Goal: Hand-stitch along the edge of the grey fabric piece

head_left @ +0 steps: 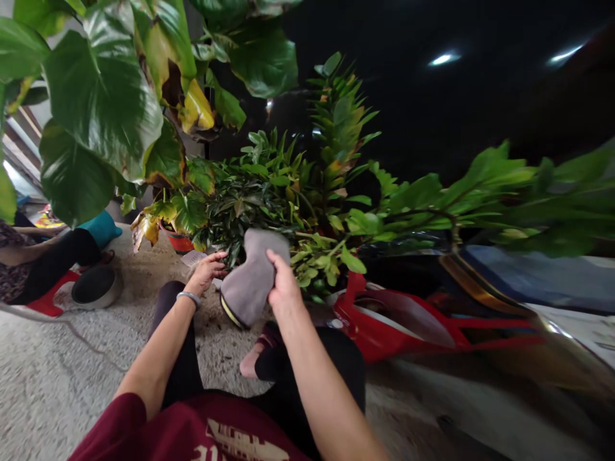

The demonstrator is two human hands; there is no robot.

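Note:
My right hand [284, 282] grips a curved grey cloth piece [257, 272] by its right side, thumb on top. The cloth has a dark and yellow band along its lower left edge, and I cannot tell its exact kind. Just left of the cloth is my left hand [206, 272], with a metal bangle on its wrist. Its fingers are apart and loosely bent, with nothing seen in them. Close behind that hand lies a pale card or paper [193, 257], partly hidden.
Leafy potted plants [250, 192] fill the space ahead, one in a red pot [177, 240]. A red plastic basket or bag [384, 320] stands at my right. On the left are a seated person's leg [55, 259] and a round dark-lined bowl [98, 288] on the concrete floor [62, 378].

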